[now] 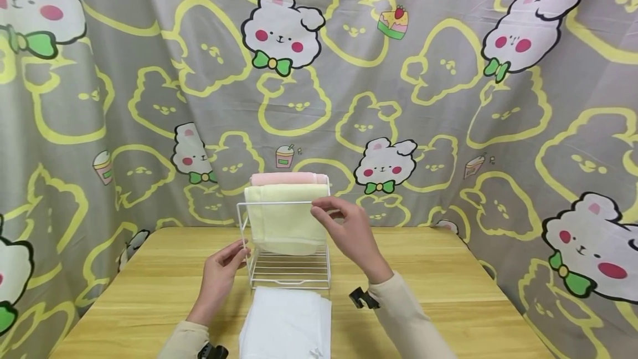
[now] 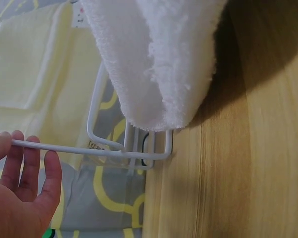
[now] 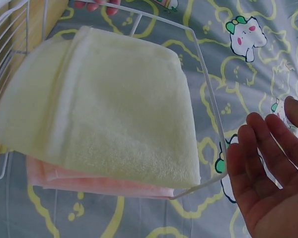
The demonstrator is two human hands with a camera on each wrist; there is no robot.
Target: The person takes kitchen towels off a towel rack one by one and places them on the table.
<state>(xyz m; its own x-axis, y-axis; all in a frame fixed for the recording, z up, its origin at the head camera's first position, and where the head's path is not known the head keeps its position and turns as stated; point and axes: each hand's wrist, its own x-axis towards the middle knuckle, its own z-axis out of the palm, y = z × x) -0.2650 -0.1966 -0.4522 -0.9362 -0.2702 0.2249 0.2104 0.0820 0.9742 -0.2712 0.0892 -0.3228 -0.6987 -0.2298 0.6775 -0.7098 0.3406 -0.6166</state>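
Note:
A white wire rack (image 1: 276, 203) stands on the table, with a pale yellow towel (image 1: 286, 223) and a pink towel (image 1: 284, 178) draped over its upper bars. My left hand (image 1: 221, 270) holds the rack's left upright wire between thumb and fingers. In the left wrist view, that wire (image 2: 89, 150) crosses the fingers. Close to the right end of the rack's front top bar is my right hand (image 1: 349, 229). Its fingers (image 3: 273, 148) are loosely bent beside the wire in the right wrist view and hold nothing. A folded white towel (image 1: 286, 323) lies in front of the rack.
The wooden table (image 1: 433, 281) carries the rack and towels. Behind it and along both sides hangs a grey curtain (image 1: 309, 126) with cartoon prints. The rack's slatted lower shelf (image 1: 290, 267) sits below the yellow towel.

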